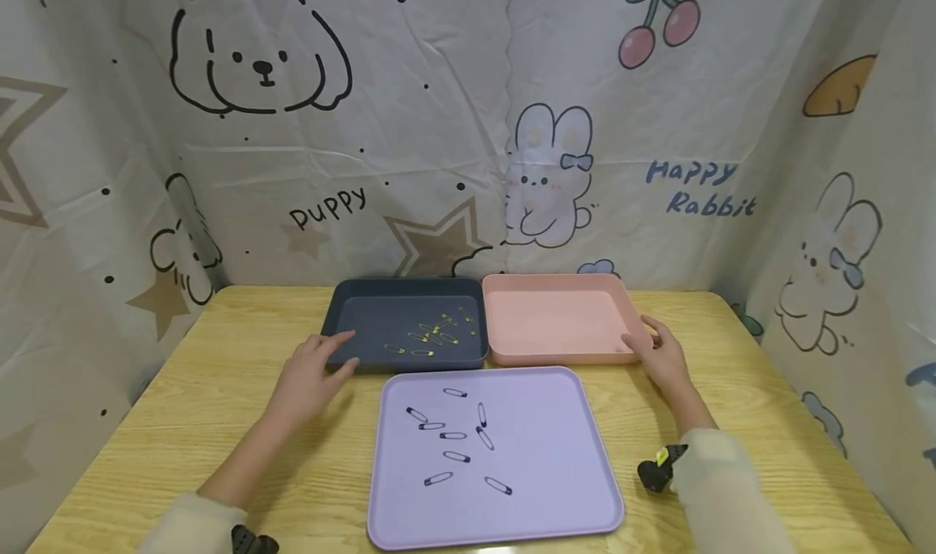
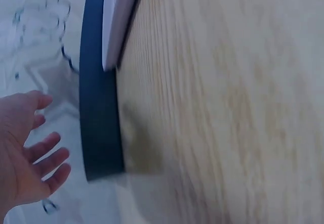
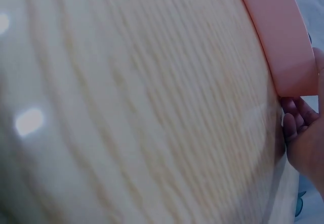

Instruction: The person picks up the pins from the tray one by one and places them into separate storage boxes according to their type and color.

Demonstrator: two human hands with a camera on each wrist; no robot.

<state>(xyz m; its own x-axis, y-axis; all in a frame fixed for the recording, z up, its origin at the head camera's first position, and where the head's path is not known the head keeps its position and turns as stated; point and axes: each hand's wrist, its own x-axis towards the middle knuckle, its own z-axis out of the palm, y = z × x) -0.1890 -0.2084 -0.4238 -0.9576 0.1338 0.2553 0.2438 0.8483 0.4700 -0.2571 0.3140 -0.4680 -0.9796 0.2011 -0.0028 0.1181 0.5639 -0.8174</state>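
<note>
My right hand grips the front right corner of a pink tray, thumb over the rim and fingers against the outer side. In the right wrist view, the fingers curl at the corner of the pink wall. My left hand hovers beside the front left corner of a dark blue tray, its fingers spread and holding nothing. Gold safety pins lie scattered in the dark tray's right half. Several black safety pins rest on a flat lilac tray in front.
Both deep trays stand side by side at the back of the wooden table, close to a printed curtain. The lilac tray lies nearer, between my forearms. Curtain also hangs along the left and right sides.
</note>
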